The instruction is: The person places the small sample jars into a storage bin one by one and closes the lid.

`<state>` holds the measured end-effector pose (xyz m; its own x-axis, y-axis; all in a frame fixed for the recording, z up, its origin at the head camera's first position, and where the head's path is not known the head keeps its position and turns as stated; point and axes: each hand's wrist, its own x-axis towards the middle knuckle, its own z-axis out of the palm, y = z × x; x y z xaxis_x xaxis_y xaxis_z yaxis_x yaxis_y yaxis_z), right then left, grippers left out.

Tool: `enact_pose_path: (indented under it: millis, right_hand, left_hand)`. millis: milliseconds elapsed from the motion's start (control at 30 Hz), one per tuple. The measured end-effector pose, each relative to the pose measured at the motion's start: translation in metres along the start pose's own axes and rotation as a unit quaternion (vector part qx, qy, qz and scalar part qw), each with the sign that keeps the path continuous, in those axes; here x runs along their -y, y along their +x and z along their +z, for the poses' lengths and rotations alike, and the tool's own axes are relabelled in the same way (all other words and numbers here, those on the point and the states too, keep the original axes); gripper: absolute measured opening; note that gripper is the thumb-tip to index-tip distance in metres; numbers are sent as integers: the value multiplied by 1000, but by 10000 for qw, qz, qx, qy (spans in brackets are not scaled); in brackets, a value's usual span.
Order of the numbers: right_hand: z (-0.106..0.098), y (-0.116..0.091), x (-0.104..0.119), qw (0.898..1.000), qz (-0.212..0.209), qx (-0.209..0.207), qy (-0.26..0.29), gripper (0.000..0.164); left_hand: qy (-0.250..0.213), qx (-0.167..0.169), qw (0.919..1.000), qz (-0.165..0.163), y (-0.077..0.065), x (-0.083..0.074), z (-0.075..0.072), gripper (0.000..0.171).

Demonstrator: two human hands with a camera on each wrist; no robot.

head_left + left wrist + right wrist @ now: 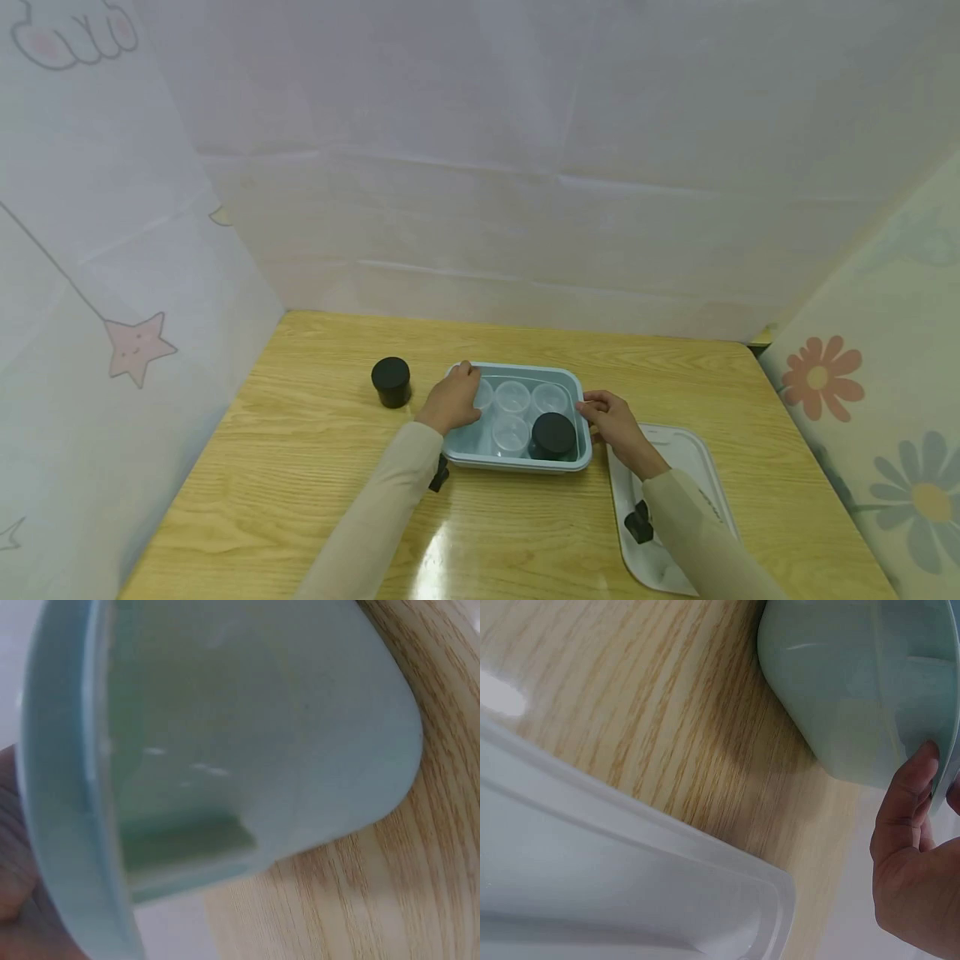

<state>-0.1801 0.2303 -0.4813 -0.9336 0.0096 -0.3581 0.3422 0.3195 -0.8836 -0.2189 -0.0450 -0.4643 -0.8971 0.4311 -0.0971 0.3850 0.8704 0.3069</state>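
A pale blue plastic tub (459, 457) sits on the table, holding several clear plastic cups (512, 398) and a round container with a black lid (553, 433). My left hand (452, 398) reaches over the tub's left rim, its thumb and fingers around the clear cup (483, 394) in the far left corner. In the left wrist view this hand shows only partly, behind the tub's rim. My right hand (611, 421) pinches the tub's right rim between thumb and fingers, and its thumb (911, 787) lies against the tub's outer side in the right wrist view.
A black round container (392, 382) stands on the table left of the tub. A white lid or tray (678, 442) lies to the right, under my right forearm. White cloth walls (525, 233) enclose the back and sides of the wooden table (315, 467).
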Motion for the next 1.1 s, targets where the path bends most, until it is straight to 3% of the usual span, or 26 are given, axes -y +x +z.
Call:
enact_pose_path:
  millis: [433,833,1100]
  right_hand:
    - [0,2,-1,10000,21,-20,-16,43]
    - [-1,1,-1,10000,39,-46,-67,42]
    - [-1,1,-1,9999,54,-41,-79,43]
  left_hand:
    - [-261,-169,9993,187,-7,1,-4,59]
    - [-1019,-476,9937,-16,-12,10,-7,55]
    - [-1634,-673,9842,-143,-17,17,-13,52]
